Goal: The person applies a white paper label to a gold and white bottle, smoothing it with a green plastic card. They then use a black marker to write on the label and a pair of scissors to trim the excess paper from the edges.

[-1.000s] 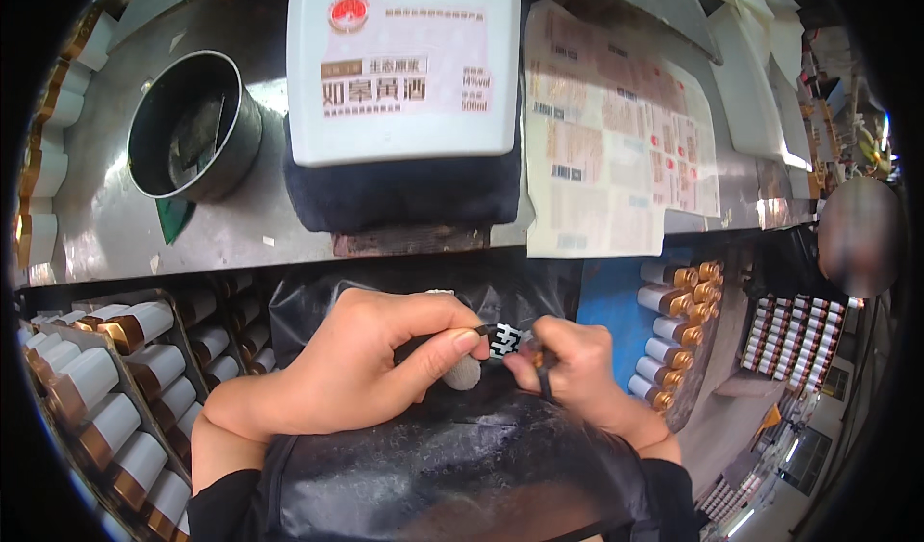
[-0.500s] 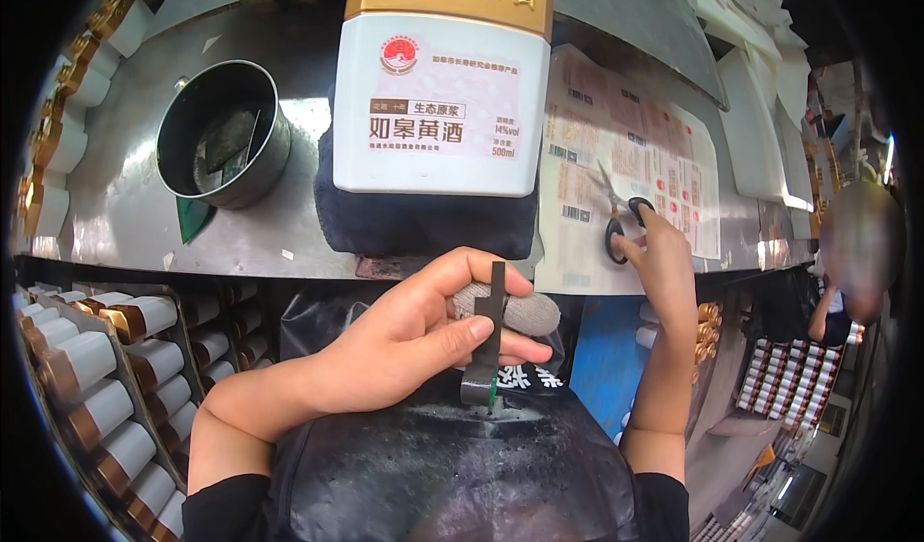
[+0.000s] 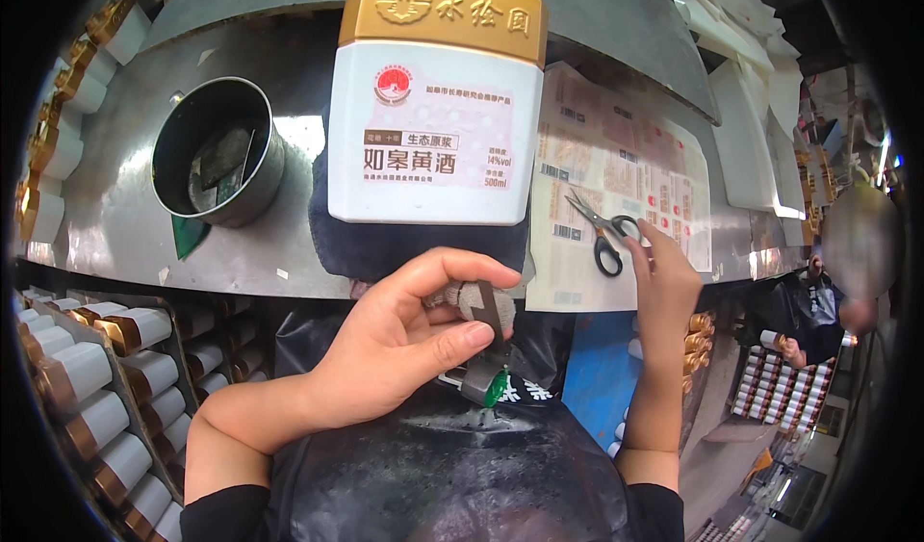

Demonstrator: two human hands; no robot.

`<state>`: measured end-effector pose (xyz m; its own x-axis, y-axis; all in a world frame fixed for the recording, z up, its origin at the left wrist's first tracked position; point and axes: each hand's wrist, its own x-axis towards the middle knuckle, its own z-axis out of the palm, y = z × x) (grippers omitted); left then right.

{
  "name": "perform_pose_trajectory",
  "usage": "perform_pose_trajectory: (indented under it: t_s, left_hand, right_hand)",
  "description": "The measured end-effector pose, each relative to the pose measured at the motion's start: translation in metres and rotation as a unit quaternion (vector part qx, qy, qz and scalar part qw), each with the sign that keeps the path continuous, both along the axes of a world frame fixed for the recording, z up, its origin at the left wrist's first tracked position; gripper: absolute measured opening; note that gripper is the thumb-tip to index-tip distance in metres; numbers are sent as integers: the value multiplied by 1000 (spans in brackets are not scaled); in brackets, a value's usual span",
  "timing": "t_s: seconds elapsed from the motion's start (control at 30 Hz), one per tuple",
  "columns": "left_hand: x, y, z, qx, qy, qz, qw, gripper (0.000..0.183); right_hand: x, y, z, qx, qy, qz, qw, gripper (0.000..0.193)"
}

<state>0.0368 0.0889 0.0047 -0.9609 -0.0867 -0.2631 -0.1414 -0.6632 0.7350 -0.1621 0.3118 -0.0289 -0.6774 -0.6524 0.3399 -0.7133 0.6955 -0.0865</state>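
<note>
In my left hand (image 3: 404, 335) is a narrow dark strip-like tool (image 3: 498, 321), pinched between thumb and fingers. Its lower end carries a dark rounded piece with a green edge (image 3: 498, 388). Grey knit fabric (image 3: 472, 301) shows among those fingers, perhaps a cover on one of them. My right hand (image 3: 669, 287) has its fingers apart beside the handles of black-handled scissors (image 3: 608, 224), whose blades lie partly open on printed label sheets (image 3: 568, 287). Ahead of my left hand a white bottle with a gold top (image 3: 433, 128) rests on a dark folded cloth (image 3: 361, 248).
A round metal pot (image 3: 260, 191) with flat pieces inside stands at left on the metal table (image 3: 106, 224), above a green scrap (image 3: 189, 238). Racks of white-and-gold bottles (image 3: 82, 398) fill the lower left. Another person (image 3: 813, 301) works at far right, holding a bottle.
My right hand has let go of the scissors, which now lie turned slightly leftward on the sheets. The tool in my left hand has tilted, showing more of its green edge.
</note>
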Motion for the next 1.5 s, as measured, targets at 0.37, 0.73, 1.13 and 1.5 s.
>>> perform_pose_trajectory:
  t_s: [0.37,0.73,1.13,1.5]
  left_hand:
    - [-3,1,-11,8,26,47,999,26]
    - [21,-22,4,-390,17,77,918,18]
    - [6,-40,11,-715,146,103,676,34]
    - [-4,-25,5,-819,75,83,563,62]
  right_hand:
    - [90,-61,42,-190,-168,403,879,42]
    - [92,-72,31,-143,-89,329,929,34]
    - [92,-87,26,-138,-78,309,938,31]
    - [89,-86,36,-115,-81,319,937,34]
